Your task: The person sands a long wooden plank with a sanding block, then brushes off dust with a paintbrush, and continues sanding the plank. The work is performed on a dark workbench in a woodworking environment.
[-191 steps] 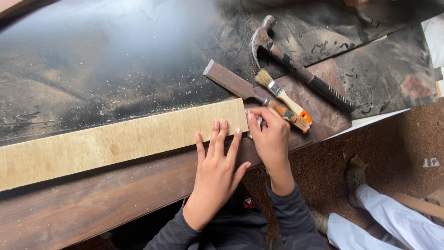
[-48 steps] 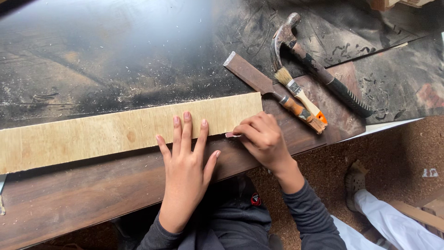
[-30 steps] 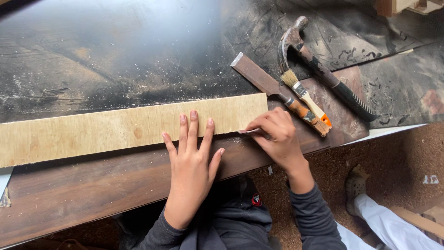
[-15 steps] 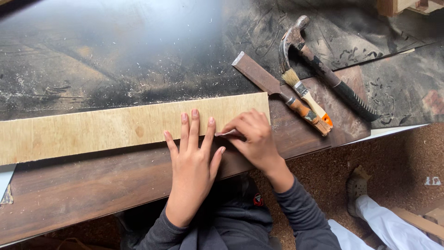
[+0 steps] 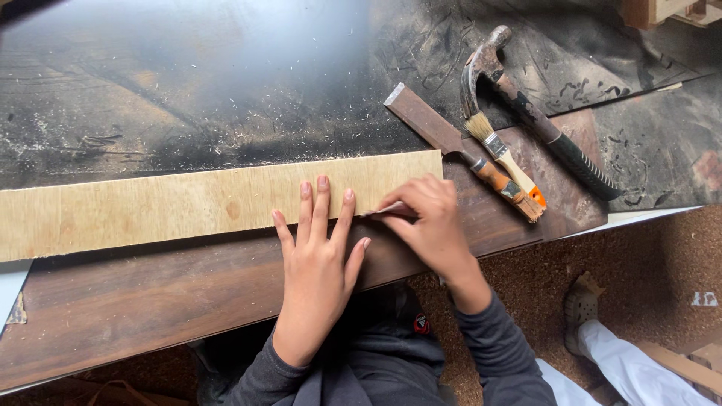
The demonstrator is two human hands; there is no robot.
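A long pale plywood strip (image 5: 173, 203) lies across a dark wooden workbench (image 5: 150, 301). My left hand (image 5: 320, 263) rests flat with fingers spread, its fingertips on the strip's near edge. My right hand (image 5: 429, 222) is closed on a small thin pale piece (image 5: 383, 210), pressed against the strip's lower edge near its right end, just beside my left fingers. What the piece is, I cannot tell.
A wide chisel (image 5: 459, 150), a small paintbrush (image 5: 504, 158) and a claw hammer (image 5: 534, 113) lie side by side right of the strip. Behind is a dark scuffed sheet (image 5: 188, 75) dusted with shavings. A shoe and white trouser leg (image 5: 602, 338) stand on the sawdust floor.
My right hand has slid left along the strip's lower edge toward my left hand. My left hand has stayed flat in about the same spot.
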